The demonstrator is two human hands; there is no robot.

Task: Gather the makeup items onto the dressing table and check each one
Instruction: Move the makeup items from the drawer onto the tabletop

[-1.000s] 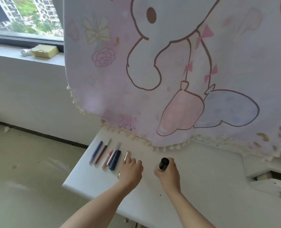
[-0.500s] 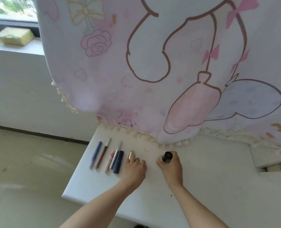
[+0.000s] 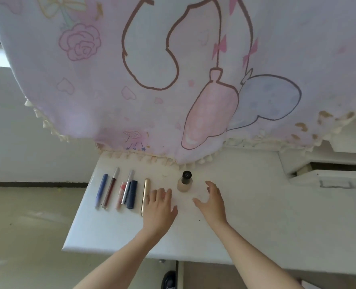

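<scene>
the white dressing table [image 3: 256,215] carries a row at its far left: a blue pencil [image 3: 101,189], a dark red liner [image 3: 111,187], a pink gloss tube [image 3: 120,193], a silver pen [image 3: 128,185], a navy tube [image 3: 131,193] and a gold tube [image 3: 145,195], lying side by side. right of them, apart, a black-capped bottle [image 3: 184,182] stands upright.

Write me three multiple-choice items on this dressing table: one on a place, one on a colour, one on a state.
1. Where does the bottle stand? A. on the floor B. on the table, between the gold tube and the right hand C. on a shelf
2. Its cap is: A. red B. white C. black
3. The right hand is: A. open, apart from the bottle B. gripping the bottle C. a fist
Answers: 1 B, it stands upright on the tabletop; 2 C, the cap looks black; 3 A, spread, with a gap to the bottle.
</scene>
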